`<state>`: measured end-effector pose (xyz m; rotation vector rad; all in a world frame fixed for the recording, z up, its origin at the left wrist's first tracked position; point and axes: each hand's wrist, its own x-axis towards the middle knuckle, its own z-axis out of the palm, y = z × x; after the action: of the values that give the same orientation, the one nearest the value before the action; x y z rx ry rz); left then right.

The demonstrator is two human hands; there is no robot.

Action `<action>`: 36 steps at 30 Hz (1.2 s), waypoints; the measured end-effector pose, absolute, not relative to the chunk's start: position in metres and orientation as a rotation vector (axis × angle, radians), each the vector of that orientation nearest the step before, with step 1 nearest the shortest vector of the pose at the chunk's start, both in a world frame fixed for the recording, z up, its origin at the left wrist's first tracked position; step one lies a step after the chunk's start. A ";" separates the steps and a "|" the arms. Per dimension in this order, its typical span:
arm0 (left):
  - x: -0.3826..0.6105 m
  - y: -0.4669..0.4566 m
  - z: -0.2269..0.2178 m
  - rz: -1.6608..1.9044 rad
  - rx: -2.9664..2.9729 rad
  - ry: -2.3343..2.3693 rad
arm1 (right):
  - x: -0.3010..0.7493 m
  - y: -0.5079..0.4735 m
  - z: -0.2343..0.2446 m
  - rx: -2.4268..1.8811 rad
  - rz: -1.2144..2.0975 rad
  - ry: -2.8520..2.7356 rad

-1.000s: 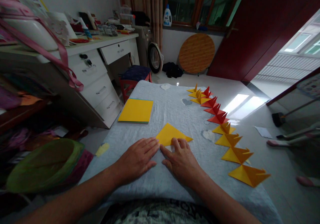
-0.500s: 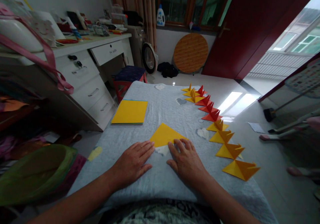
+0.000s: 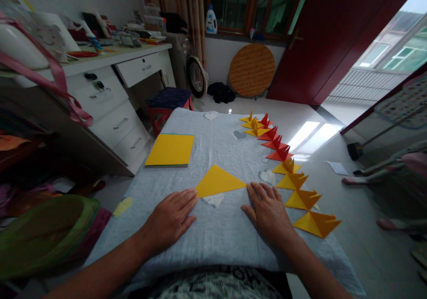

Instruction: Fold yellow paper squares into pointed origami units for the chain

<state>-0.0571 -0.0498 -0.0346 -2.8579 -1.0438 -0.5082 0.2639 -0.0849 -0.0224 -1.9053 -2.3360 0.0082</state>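
A sheet of yellow paper folded into a triangle (image 3: 220, 181) lies flat on the cloth-covered table (image 3: 216, 143), its long folded edge toward me. My left hand (image 3: 171, 219) rests flat, fingertips touching the triangle's left corner. At the right corner lies my right hand (image 3: 268, 205), fingers stretched out and thumb apart, the fingertips at the paper's tip. Neither hand grips anything. Behind the left hand sits a stack of square paper (image 3: 170, 150) with a yellow sheet on top.
Along the table's right side runs a row of folded paper pieces, yellow ones (image 3: 316, 223) and red ones (image 3: 278, 152). A green-rimmed bin (image 3: 50, 237) stands at the left. Beyond are a white desk (image 3: 113, 108), a stool (image 3: 170, 99) and a round wooden tabletop (image 3: 252, 69).
My right hand has slid right along the near edge of the triangle to its right corner, uncovering that edge. The left hand stays at the left corner. The view has shifted slightly.
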 end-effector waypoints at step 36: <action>-0.028 -0.055 -0.029 -0.389 -2.882 -1.302 | 0.181 -0.078 0.002 -1.636 0.278 -2.488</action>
<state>-0.0281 -0.0549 -0.0287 -2.8825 -1.3016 -0.3889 0.1814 -0.0785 0.0017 -1.6358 -2.4883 0.2783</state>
